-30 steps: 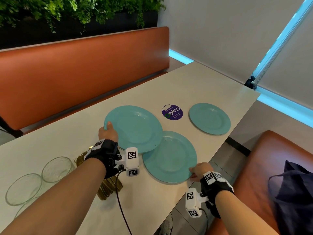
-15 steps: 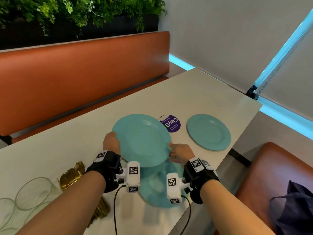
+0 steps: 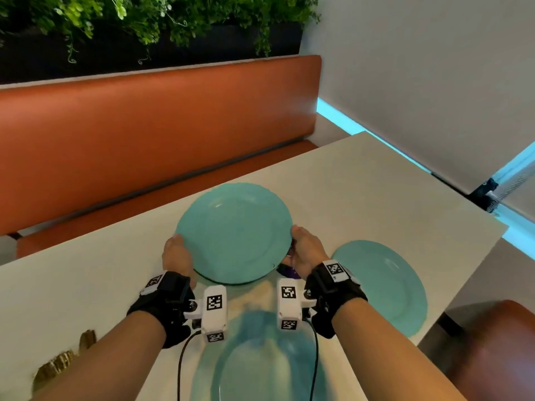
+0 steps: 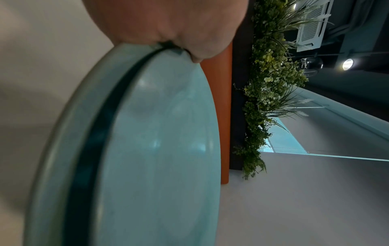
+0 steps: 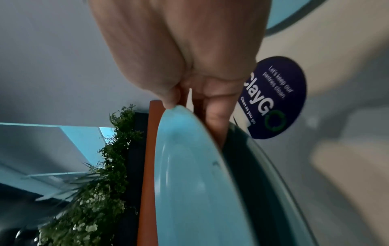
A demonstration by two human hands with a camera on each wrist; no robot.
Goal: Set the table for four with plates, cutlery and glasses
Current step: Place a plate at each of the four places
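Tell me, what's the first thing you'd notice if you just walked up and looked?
A big teal plate in the middle, gripped at its rim by both hands, the left hand on one side and the right hand on the other. Two more teal plates lie on the pale table: one at the right edge, one nearest the person. Behind the table runs a long orange bench with green plants above it.

Orange padded bench (image 3: pixel 150 134) along the surface's (image 3: pixel 362 180) far edge; green plants (image 3: pixel 139 13) above it; grey wall (image 3: pixel 419 68); blue light strip (image 3: pixel 341 118).
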